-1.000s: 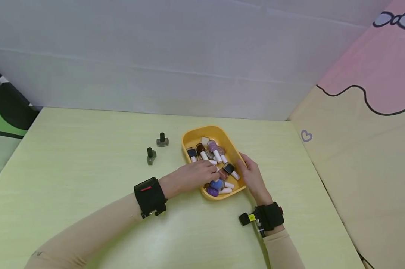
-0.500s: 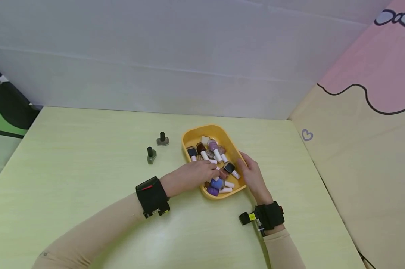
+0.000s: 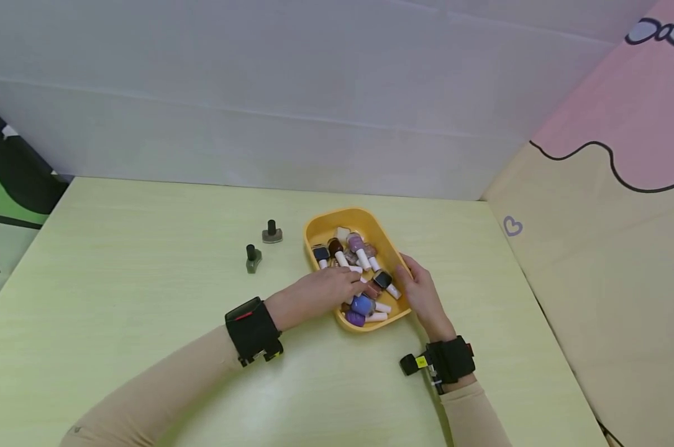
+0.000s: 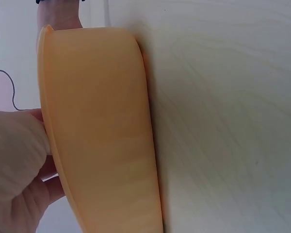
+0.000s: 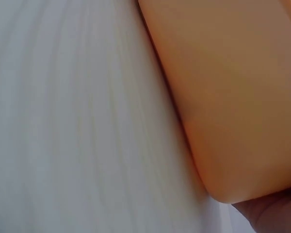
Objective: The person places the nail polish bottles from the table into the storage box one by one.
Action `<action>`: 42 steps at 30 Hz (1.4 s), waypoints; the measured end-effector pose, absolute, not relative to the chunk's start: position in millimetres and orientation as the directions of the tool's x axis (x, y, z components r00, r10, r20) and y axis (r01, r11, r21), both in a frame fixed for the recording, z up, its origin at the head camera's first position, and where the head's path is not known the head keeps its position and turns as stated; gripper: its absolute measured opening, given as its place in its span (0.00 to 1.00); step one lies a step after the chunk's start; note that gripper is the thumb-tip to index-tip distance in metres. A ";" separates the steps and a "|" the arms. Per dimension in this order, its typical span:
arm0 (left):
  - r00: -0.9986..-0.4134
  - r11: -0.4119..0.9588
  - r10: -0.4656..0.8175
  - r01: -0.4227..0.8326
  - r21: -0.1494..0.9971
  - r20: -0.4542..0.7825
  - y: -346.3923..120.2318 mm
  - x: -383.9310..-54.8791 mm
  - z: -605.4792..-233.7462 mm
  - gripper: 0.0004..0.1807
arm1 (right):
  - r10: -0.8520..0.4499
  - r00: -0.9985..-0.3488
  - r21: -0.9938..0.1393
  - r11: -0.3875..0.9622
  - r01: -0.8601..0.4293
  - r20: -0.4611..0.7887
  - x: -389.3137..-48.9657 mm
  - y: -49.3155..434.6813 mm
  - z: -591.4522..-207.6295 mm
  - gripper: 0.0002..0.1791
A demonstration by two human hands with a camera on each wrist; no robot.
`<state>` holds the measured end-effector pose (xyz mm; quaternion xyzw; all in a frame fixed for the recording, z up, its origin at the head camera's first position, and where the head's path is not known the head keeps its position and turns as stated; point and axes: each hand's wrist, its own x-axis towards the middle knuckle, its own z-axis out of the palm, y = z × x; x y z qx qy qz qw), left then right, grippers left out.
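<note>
A yellow tray (image 3: 389, 248) stands on the table, holding several nail polish bottles, mostly white-capped. My right hand (image 3: 420, 292) grips its right rim, the thumb on the rim and the fingers outside. Over the near left rim, my left hand (image 3: 328, 290) reaches in, fingers bent down among the bottles beside a reddish bottle (image 3: 373, 290) and a blue bottle (image 3: 363, 305). Whether those fingertips pinch a bottle is hidden. In the left wrist view the tray wall (image 4: 102, 126) blocks the contents from sight, with the left hand (image 4: 17, 170) at the rim.
Left of the tray, two black-capped nail polish bottles stand on the table, one farther back (image 3: 272, 233) and one nearer (image 3: 253, 259). A pale wall (image 3: 258, 124) rises behind the table (image 3: 163, 248), and a printed panel (image 3: 582, 248) borders its right side.
Almost nothing differs: both hands keep their places at the tray, and the bottles lie as before. The head view has shifted very slightly.
</note>
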<state>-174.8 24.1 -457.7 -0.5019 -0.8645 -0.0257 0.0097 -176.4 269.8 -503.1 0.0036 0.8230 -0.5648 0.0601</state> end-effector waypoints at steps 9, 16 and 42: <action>-0.498 0.497 0.865 0.867 0.029 0.060 22.9 -175.2 -459.4 0.21 | -0.074 -0.992 -0.939 0.337 0.069 -0.099 -177.6 267.4 -503.7 0.24; -0.447 0.464 0.879 0.882 -0.080 0.164 13.6 -171.8 -462.3 0.20 | -0.065 -0.992 -0.933 0.353 0.075 -0.105 -178.9 266.0 -502.6 0.24; -0.634 0.705 0.542 0.700 0.113 0.551 -78.7 -195.4 -452.2 0.23 | -0.058 -0.990 -0.935 0.341 0.100 -0.127 -178.3 266.9 -503.5 0.24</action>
